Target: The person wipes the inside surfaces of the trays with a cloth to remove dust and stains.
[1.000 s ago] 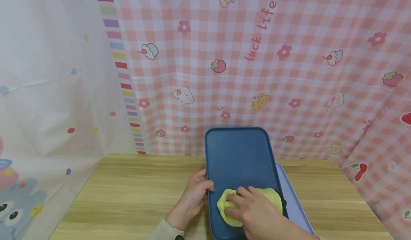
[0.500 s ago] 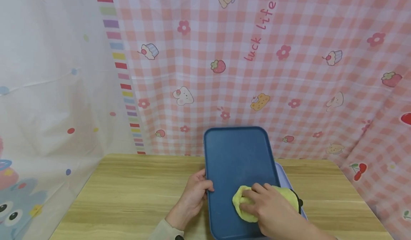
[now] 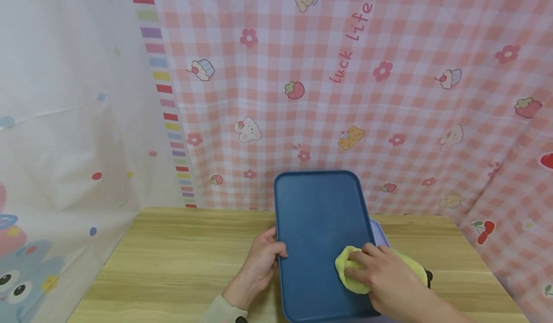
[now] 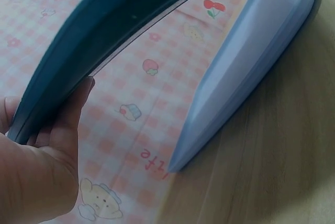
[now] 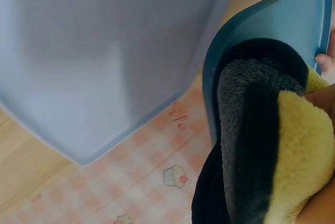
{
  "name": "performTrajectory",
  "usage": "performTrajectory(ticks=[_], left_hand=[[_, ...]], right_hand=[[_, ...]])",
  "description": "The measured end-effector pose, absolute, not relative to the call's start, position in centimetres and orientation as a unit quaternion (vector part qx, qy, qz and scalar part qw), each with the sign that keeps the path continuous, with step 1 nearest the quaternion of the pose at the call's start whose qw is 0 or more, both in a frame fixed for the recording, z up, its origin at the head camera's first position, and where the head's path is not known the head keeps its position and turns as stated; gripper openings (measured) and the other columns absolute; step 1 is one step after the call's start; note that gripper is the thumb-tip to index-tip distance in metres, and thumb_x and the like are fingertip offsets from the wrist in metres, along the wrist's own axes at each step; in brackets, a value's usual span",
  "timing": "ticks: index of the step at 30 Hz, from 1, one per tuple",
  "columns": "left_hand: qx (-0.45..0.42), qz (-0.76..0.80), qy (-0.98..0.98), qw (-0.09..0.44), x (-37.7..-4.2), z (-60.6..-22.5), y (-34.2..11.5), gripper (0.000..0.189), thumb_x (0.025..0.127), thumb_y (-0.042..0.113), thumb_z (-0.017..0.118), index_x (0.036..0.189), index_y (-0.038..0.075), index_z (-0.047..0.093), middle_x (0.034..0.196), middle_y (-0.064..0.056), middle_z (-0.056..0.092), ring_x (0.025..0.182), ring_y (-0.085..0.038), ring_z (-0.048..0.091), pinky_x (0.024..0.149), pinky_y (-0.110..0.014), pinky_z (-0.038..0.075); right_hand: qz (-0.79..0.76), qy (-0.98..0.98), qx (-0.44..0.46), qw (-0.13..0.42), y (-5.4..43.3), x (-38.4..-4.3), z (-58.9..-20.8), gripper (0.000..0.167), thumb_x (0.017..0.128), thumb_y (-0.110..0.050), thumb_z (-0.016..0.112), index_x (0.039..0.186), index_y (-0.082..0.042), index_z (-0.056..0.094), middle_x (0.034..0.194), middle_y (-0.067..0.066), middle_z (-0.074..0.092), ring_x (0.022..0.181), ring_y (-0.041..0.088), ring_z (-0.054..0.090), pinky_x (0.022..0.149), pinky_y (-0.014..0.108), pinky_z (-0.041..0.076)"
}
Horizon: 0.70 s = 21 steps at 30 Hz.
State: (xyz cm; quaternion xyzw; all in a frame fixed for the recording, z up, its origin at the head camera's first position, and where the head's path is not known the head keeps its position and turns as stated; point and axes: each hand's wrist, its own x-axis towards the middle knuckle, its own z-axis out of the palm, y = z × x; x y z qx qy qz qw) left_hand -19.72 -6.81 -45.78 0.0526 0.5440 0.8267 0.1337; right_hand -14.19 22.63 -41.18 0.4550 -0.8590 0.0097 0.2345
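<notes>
My left hand [image 3: 261, 260] grips the left rim of a dark blue tray [image 3: 319, 217], thumb on the front and fingers behind, and holds it tilted up. In the left wrist view the tray [image 4: 99, 25] stands clear of the table. My right hand [image 3: 384, 275] pinches a yellow cloth [image 3: 347, 270] and presses it on the tray's lower right part. The cloth hangs out past the right rim. Its grey back and black edging show in the right wrist view, where the cloth [image 5: 306, 150] hides part of the tray.
A pale lilac tray [image 3: 379, 234] lies on the wooden table [image 3: 186, 256] behind the blue one, mostly hidden by it in the head view. A pink checked curtain [image 3: 268, 97] hangs behind the table, and a white printed curtain [image 3: 78, 136] on the left.
My right hand and the yellow cloth have slid to the right across the blue tray, from its lower middle to its right rim. My left hand and the tray have hardly moved.
</notes>
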Motion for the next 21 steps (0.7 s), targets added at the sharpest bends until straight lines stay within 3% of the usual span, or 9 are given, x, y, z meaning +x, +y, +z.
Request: performTrajectory(ticks=[6,14,21], left_hand=[[0.05,0.831,0.539,0.131,-19.7,-45.8,-6.8,0.07,0.065,-0.014,0.05,0.133,-0.011,0.061,0.104,-0.014,0.077,0.082,-0.016,0.074,0.067,-0.026,0.057],[0.051,0.831,0.538,0.127,-19.7,-45.8,-6.8,0.071,0.064,-0.013,0.05,0.134,-0.01,0.061,0.102,-0.013,0.077,0.08,-0.015,0.073,0.065,-0.025,0.057],[0.051,0.831,0.54,0.122,-19.8,-45.9,-6.9,0.071,0.065,-0.013,0.05,0.134,-0.01,0.061,0.102,-0.013,0.077,0.081,-0.015,0.073,0.067,-0.026,0.057]], right_hand=[[0.014,-0.863,0.446,0.235,23.9,-14.2,-41.3,0.06,0.057,0.009,0.055,0.1,-0.026,0.078,0.109,-0.001,0.069,0.089,0.019,0.055,0.066,0.034,0.045],[0.005,-0.862,0.446,0.24,24.8,-13.8,-41.9,0.059,0.054,0.007,0.058,0.1,-0.025,0.077,0.106,-0.002,0.069,0.084,0.018,0.053,0.066,0.034,0.044],[0.007,-0.866,0.451,0.217,25.0,-13.3,-41.9,0.054,0.058,0.006,0.065,0.101,-0.025,0.078,0.106,-0.004,0.07,0.088,0.016,0.053,0.067,0.033,0.045]])
